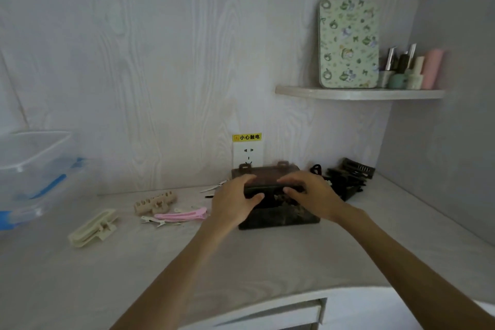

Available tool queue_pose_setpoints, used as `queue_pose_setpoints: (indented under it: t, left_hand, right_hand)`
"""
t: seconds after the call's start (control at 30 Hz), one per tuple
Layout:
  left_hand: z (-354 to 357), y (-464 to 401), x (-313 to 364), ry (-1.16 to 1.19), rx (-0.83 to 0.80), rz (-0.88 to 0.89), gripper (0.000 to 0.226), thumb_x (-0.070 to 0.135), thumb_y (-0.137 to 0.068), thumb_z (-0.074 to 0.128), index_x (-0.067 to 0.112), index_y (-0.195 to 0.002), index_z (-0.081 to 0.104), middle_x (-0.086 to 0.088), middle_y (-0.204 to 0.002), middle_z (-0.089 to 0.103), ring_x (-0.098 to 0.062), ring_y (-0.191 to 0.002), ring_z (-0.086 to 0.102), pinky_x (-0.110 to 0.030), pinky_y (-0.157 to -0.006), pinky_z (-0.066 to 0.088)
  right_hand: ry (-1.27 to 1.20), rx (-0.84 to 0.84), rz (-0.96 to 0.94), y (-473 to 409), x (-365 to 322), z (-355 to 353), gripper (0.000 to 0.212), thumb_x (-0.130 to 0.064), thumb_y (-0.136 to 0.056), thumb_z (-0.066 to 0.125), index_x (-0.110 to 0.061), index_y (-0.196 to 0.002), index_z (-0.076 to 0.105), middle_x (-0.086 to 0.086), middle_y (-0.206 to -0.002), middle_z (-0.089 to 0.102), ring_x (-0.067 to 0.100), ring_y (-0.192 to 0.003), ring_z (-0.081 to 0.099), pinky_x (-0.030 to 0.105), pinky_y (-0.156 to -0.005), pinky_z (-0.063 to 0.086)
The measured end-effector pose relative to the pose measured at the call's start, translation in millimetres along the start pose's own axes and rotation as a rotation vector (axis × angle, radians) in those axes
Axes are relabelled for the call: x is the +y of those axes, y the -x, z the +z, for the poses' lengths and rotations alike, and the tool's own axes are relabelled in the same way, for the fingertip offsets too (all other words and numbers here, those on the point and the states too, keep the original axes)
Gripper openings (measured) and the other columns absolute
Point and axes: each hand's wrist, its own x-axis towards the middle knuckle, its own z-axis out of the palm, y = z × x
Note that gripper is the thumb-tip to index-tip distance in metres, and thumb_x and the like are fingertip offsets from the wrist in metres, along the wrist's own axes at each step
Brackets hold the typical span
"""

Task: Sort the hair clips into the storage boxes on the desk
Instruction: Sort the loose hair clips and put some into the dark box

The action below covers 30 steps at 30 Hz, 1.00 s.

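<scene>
My left hand (235, 199) and right hand (310, 190) both pinch one black clip (273, 188) above the dark box (278, 218) mid-desk; I judge it could snap shut or knock the lid (265, 170).

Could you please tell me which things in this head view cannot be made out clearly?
- Dark storage box: the contents, largely covered by the left hand and right hand gripping a dark clip.
- Dark clip pile: too blurred to count.
- Clear plastic bin: cut off by the left edge.
- Shelf bottles: labels too small.
</scene>
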Motion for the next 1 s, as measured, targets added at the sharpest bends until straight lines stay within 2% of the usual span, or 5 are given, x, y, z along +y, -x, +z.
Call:
queue_pose_setpoints:
  t: [0.27,0.4,0.53,0.83,1.0]
  left_hand:
    - [-10,13,-22,0.191,-0.19,-0.262,0.016,0.019,-0.091,0.051,0.012,-0.092,0.065,-0.01,-0.087,0.062,-0.027,-0.084,0.059,-0.028,-0.064,0.042]
    - [-11,14,-20,0.284,-0.246,-0.309,0.017,0.017,-0.082,0.058,0.002,-0.08,0.066,-0.011,-0.074,0.063,-0.025,-0.071,0.06,-0.032,-0.07,0.049]
    - [-9,20,-14,0.414,-0.3,-0.312,0.038,0.023,-0.068,0.061,-0.005,-0.092,0.069,-0.018,-0.087,0.068,-0.028,-0.082,0.067,-0.048,-0.087,0.052]
    - [-6,37,16,0.473,-0.339,-0.361,0.031,0.029,-0.095,0.049,0.011,-0.12,0.056,-0.005,-0.111,0.058,-0.019,-0.092,0.06,-0.026,-0.058,0.051]
    - [-30,27,-32,0.326,-0.089,-0.314,0.024,0.035,-0.082,0.049,0.021,-0.09,0.067,-0.011,-0.108,0.068,-0.026,-0.094,0.065,-0.041,-0.085,0.055]
  right_hand:
    - [0.096,-0.012,0.319,18,23,12,0.033,-0.016,-0.093,0.042,-0.012,-0.124,0.055,0.014,-0.12,0.058,0.03,-0.115,0.052,0.033,-0.096,0.04]
    - [0.015,0.113,0.368,34,9,5,0.035,-0.007,-0.086,0.047,-0.013,-0.119,0.056,0.009,-0.116,0.06,0.027,-0.108,0.056,0.036,-0.091,0.047]
    - [0.002,0.121,0.393,56,8,-13,0.039,-0.008,-0.083,0.052,-0.015,-0.121,0.05,0.008,-0.113,0.061,0.028,-0.105,0.057,0.03,-0.079,0.043]
    - [0.195,0.091,0.335,85,15,-30,0.034,-0.02,-0.092,0.051,-0.015,-0.125,0.05,0.011,-0.121,0.055,0.029,-0.112,0.051,0.035,-0.092,0.043]
    - [0.24,0.099,0.189,55,-7,-19,0.027,-0.018,-0.088,0.054,-0.018,-0.115,0.061,0.006,-0.116,0.059,0.025,-0.114,0.05,0.036,-0.094,0.043]
